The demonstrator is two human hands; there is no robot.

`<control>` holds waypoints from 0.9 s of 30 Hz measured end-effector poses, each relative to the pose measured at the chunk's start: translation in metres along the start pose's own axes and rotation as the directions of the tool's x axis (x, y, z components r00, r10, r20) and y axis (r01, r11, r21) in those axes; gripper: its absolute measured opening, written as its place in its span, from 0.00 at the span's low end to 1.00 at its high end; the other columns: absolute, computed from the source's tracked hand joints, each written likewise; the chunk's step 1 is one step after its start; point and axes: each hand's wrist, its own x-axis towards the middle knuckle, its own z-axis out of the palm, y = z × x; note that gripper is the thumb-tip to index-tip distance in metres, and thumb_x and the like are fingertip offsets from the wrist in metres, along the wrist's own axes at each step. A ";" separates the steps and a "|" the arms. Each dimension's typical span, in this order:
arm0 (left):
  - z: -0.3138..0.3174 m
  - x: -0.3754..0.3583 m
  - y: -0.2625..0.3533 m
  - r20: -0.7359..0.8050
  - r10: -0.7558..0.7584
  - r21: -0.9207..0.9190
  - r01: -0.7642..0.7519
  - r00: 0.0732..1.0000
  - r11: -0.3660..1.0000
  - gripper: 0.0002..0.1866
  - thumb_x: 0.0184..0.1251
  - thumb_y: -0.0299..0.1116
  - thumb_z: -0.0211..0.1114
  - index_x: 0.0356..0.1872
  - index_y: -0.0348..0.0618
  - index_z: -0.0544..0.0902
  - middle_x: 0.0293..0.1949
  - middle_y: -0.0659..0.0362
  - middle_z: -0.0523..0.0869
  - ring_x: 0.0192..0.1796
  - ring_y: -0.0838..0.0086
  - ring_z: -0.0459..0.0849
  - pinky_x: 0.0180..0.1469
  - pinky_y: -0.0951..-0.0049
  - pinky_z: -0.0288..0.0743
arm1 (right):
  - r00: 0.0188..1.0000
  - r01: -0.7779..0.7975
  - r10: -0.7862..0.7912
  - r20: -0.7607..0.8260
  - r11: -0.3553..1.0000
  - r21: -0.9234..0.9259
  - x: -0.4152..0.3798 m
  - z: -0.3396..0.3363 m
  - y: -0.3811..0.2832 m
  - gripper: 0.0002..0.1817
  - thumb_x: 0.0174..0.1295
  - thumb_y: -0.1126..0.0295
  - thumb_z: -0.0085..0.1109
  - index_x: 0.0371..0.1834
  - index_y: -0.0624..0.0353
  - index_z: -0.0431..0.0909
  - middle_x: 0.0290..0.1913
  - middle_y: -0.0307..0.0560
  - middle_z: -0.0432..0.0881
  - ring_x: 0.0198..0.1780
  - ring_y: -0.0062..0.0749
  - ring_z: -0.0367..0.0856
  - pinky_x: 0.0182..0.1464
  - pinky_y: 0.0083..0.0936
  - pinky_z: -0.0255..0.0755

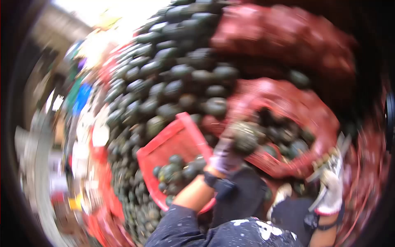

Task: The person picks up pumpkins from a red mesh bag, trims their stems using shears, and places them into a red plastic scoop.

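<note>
My left hand (225, 155), in a pale glove, holds a round dark green fruit (245, 138) near the middle of the view. Just right of it lies a red mesh sack (284, 90) with its mouth open on more dark green fruits (288, 133). To the left, a red crate (170, 142) stands tilted in view with several smaller green fruits (173, 171) inside. My right hand (330, 191), in a white glove, is at the lower right, closed round something blurred, thin and pale, which I cannot make out.
A large heap of dark green fruits (168, 88) fills the left centre. Another full red mesh sack (284, 35) lies at the top right, and red netting (366, 164) runs down the right edge. Blurred coloured goods (82, 99) stand at the far left.
</note>
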 end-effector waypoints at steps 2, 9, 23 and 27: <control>0.022 -0.024 -0.004 0.094 0.102 0.011 -0.104 0.990 0.995 0.30 0.72 0.42 0.65 0.70 0.43 0.69 0.56 0.57 0.82 0.58 0.69 0.82 0.60 0.65 0.80 | 0.993 0.048 -0.014 0.120 0.957 -0.285 0.034 -0.024 0.024 0.27 0.65 0.77 0.55 0.69 0.60 0.67 0.56 0.44 0.78 0.54 0.32 0.79 0.61 0.31 0.75; 0.021 -0.103 0.003 -0.023 0.028 0.516 -0.012 0.999 0.857 0.37 0.65 0.35 0.72 0.74 0.48 0.65 0.52 0.62 0.79 0.57 0.77 0.76 0.62 0.74 0.70 | 0.959 -0.226 0.233 0.159 0.972 -0.064 0.072 0.041 0.023 0.15 0.67 0.73 0.57 0.56 0.54 0.76 0.48 0.49 0.82 0.51 0.41 0.81 0.57 0.39 0.78; -0.084 -0.507 0.348 -0.615 0.703 0.769 -0.076 -0.356 0.635 0.30 0.73 0.65 0.50 0.55 0.52 0.81 0.46 0.53 0.85 0.41 0.59 0.83 0.45 0.60 0.74 | 0.966 -0.105 0.146 0.213 0.976 -0.192 0.070 0.131 0.026 0.20 0.69 0.73 0.56 0.63 0.56 0.72 0.50 0.44 0.78 0.50 0.35 0.78 0.58 0.36 0.75; -0.181 -0.389 0.309 -0.698 0.566 0.562 -0.154 0.439 0.813 0.12 0.75 0.53 0.61 0.42 0.59 0.77 0.28 0.70 0.72 0.25 0.81 0.67 0.25 0.74 0.61 | 0.983 -0.052 0.080 0.163 0.984 -0.171 0.073 0.116 0.025 0.21 0.69 0.72 0.56 0.65 0.57 0.70 0.51 0.43 0.77 0.50 0.33 0.77 0.58 0.35 0.74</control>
